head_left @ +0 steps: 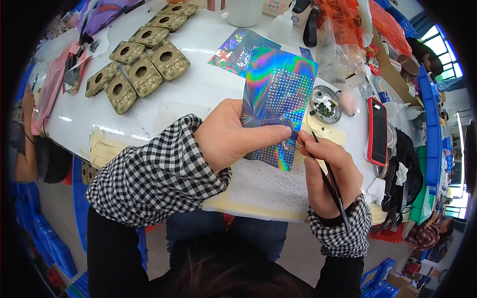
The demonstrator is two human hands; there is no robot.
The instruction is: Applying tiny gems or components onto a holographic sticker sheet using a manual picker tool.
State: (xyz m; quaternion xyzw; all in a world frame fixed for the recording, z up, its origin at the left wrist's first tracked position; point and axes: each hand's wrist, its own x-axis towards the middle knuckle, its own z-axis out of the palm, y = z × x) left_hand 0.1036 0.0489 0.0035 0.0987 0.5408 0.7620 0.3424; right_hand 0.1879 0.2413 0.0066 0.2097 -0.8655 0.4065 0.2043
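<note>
My left hand (226, 139) grips a shiny holographic sheet (283, 92) by its left side, thumb across the front. Rows of small pale dots cover much of the sheet. Slim dark tweezers (332, 184) are held in my right hand (343, 166), whose fingertips are close to the sheet's lower right edge; whether they touch it I cannot tell. Beneath both hands lies white paper (248, 191) scattered with tiny dark specks. A round shallow dish (334, 118) with small dark green bits stands just beyond my right hand. Another holographic sheet (229, 49) lies behind the held one.
Several camouflage-patterned square pieces with round holes (144, 74) lie at the far left. On the right are a red-cased phone (377, 131) and a black strap bag (405, 164). A white squeeze bottle (281, 26), a white jug (243, 12) and plastic bags (338, 54) stand at the back.
</note>
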